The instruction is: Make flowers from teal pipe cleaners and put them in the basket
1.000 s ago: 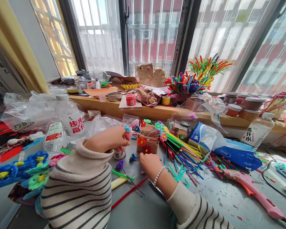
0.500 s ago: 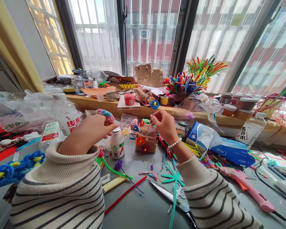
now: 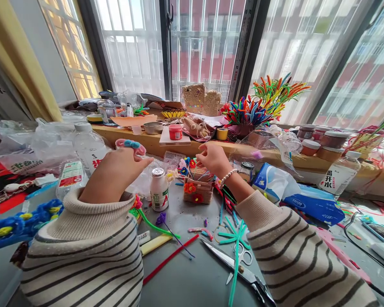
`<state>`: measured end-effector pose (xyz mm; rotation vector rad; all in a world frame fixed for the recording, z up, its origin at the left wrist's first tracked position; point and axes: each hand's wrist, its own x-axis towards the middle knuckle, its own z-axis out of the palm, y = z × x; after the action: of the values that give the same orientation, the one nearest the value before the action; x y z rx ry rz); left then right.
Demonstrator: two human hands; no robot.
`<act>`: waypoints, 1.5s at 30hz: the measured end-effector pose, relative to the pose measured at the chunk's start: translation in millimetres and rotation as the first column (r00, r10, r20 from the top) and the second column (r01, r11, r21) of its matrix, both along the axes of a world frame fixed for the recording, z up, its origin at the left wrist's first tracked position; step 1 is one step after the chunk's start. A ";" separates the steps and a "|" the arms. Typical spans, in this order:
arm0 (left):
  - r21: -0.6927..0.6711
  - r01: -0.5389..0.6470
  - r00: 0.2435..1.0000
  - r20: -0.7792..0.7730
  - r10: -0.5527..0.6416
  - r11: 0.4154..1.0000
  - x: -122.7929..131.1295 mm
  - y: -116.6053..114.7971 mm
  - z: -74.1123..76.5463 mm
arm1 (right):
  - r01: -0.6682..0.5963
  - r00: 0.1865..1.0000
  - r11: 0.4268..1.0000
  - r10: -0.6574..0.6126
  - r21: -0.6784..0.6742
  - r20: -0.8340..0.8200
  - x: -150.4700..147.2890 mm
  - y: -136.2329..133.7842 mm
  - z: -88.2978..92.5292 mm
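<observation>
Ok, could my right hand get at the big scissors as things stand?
Probably yes, by drawing back: your right hand is beyond the big scissors, near the small basket, though a green stem lies across the scissors.

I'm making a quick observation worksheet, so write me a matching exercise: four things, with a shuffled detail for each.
1. Right hand
2. Basket
3. White bottle
4. Scissors

A. Topped with a silver-coloured cap
B. Lying on the table, crossed by a teal stem
C. Beaded bracelet at its wrist
D. Red flower and orange flower on its front

Pairs: 1-C, 2-D, 3-A, 4-B
</observation>
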<state>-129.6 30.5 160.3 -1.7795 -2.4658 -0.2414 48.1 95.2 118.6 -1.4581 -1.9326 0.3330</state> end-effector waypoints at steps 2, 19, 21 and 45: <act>-0.019 -0.010 1.000 -0.013 0.010 1.000 -3.3 -0.8 0.5 | -0.109 0.994 0.990 0.108 0.084 0.015 -4.9 -20.5 -9.1; -0.045 -0.036 0.999 -0.014 0.035 0.998 -2.7 -16.2 10.8 | -0.352 0.894 0.911 0.395 -0.214 0.212 -40.7 -68.4 -93.2; -0.051 -0.076 0.997 -0.029 0.074 0.996 -1.9 -22.9 15.0 | -0.361 0.930 0.923 0.367 -0.131 0.016 -27.1 -66.3 -79.4; -0.245 0.311 0.943 -0.039 -0.330 0.918 22.9 -6.3 -13.6 | 0.284 0.956 0.947 -0.268 0.153 -0.119 6.4 12.8 -29.7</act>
<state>-106.7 24.2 146.7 -2.2414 -2.2133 0.1078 54.5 108.0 88.9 -1.5449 -1.6109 0.1062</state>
